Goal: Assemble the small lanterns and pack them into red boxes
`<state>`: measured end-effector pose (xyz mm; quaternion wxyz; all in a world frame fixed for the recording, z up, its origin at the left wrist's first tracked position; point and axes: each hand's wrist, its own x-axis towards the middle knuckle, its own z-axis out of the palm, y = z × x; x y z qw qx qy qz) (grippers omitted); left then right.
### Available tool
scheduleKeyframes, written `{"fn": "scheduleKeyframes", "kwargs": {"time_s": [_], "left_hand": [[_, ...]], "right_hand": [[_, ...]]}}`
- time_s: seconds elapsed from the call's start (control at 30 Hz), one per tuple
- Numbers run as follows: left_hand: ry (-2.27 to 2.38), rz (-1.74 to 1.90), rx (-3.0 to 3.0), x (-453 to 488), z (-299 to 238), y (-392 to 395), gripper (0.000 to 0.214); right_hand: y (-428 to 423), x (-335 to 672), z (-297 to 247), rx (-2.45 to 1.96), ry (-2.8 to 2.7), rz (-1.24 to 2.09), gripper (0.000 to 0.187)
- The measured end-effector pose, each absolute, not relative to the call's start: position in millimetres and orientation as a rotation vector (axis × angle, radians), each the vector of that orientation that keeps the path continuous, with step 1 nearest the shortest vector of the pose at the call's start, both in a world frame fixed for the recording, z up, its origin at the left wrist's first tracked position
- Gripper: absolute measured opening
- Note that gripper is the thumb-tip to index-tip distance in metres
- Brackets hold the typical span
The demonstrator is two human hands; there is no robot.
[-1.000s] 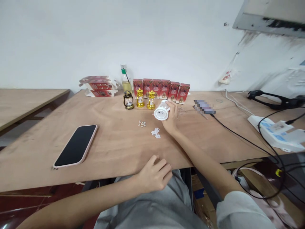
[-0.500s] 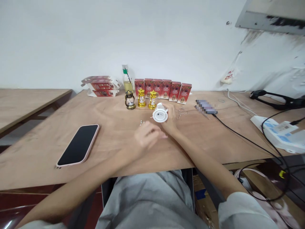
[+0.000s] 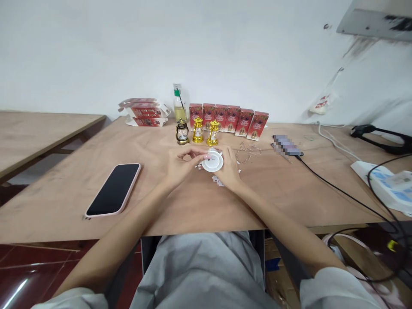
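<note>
My right hand [image 3: 229, 168] is closed round a small white lantern [image 3: 218, 165], tipped so that its round underside faces me. A small dark mark shows in the middle of that underside. From the left, my left hand [image 3: 182, 162] presses its thumb on the underside, with its bent fingers at the far rim. Below the lantern lie small white pieces [image 3: 218, 180], and a few tiny round bits [image 3: 199, 166] are partly hidden beside my left hand. Just behind my hands stand a bronze lantern [image 3: 182, 133] and two gold ones [image 3: 198, 131].
Several red boxes [image 3: 220, 118] stand in a row at the back. Flattened cartons [image 3: 146, 113] and a bottle [image 3: 179, 105] are left of them. A phone [image 3: 114, 189] lies left; thin wire pieces [image 3: 247, 152], a cabled phone [image 3: 288, 146] and a power strip [image 3: 383, 184] lie right.
My left hand has moved up and away from me, from over the table to the lantern, and its thumb now touches the underside. The small white pieces below have come into sight.
</note>
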<state>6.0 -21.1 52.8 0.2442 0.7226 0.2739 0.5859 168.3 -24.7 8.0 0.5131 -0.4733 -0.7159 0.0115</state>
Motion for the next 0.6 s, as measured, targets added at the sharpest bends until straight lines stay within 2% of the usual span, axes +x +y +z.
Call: {"fn": "scheduleKeyframes", "kwargs": {"time_s": [0.27,0.6], "left_hand": [[0.544,1.611,2.472,3,48,-18,0.010],[0.537,1.658,2.407,2,40,-13,0.012]], "right_hand": [[-23,172,9,-1.144,-1.700,0.031,0.037],[-28,169,11,-1.126,-1.743,-0.014,0.040]]}}
